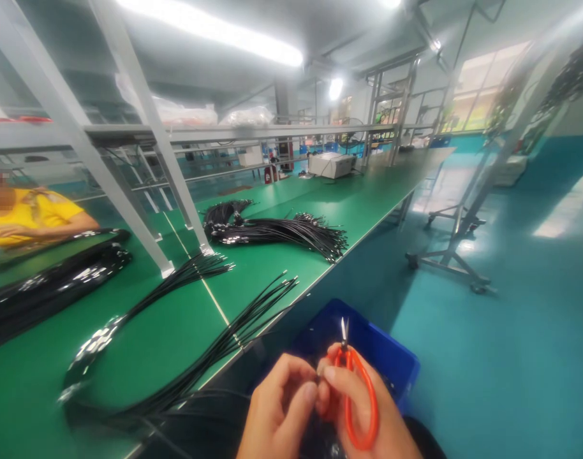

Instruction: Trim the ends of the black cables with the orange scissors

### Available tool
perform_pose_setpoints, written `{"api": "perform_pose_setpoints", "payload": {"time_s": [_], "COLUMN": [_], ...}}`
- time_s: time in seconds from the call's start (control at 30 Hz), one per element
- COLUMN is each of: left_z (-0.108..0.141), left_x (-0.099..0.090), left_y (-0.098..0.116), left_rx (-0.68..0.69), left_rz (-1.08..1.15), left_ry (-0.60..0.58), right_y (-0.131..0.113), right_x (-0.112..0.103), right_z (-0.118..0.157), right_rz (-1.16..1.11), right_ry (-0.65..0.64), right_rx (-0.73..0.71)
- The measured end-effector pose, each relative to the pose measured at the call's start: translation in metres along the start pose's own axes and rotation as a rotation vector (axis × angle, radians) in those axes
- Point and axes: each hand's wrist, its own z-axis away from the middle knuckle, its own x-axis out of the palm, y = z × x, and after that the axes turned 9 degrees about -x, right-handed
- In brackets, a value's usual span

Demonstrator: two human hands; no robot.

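Observation:
Red-handled scissors (363,401) sit in my right hand (372,408), their short blades pointing up and slightly apart. The right thumb and forefinger also meet the fingertips of my left hand (282,401). My left hand is closed in a pinch; what lies between its fingertips is small and dark, too blurred to name. Beneath both hands is a blue bin (391,357), its contents mostly hidden. Left of my hands, a curved bundle of black cables (210,350) with pale tips lies on the green table (143,357), its loose ends near the edge.
Another pile of black cables (277,233) lies farther along the table. Metal posts (177,140) carry a shelf (272,132) above it. A person in yellow (43,213) sits across at left beside thick black bundles (57,280). A wheeled stand (451,261) is on the right.

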Motion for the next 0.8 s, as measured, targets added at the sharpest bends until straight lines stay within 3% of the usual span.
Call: {"api": "perform_pose_setpoints", "payload": {"time_s": [0.1,0.27,0.37,0.6,0.8], "left_z": [-0.002,-0.009,-0.009,-0.008,-0.01], "left_x": [0.005,0.001,0.0,0.003,0.005], "left_y": [0.005,0.01,0.014,0.015,0.016], "left_rx": [-0.003,-0.091,-0.093,-0.066,-0.092], "left_rz": [0.062,0.289,0.386,0.359,0.474], "left_ry": [0.086,-0.036,-0.002,-0.007,0.013], "right_y": [0.009,0.002,-0.003,-0.003,-0.002], "right_x": [0.002,0.008,0.008,0.006,0.01], "right_z": [-0.001,0.004,0.005,0.004,0.002], "right_rz": [0.012,0.003,-0.016,-0.029,-0.045], "right_ry": [-0.002,-0.061,-0.082,-0.065,-0.056], "right_rx": [-0.034,-0.061,-0.049,-0.013,-0.005]}}
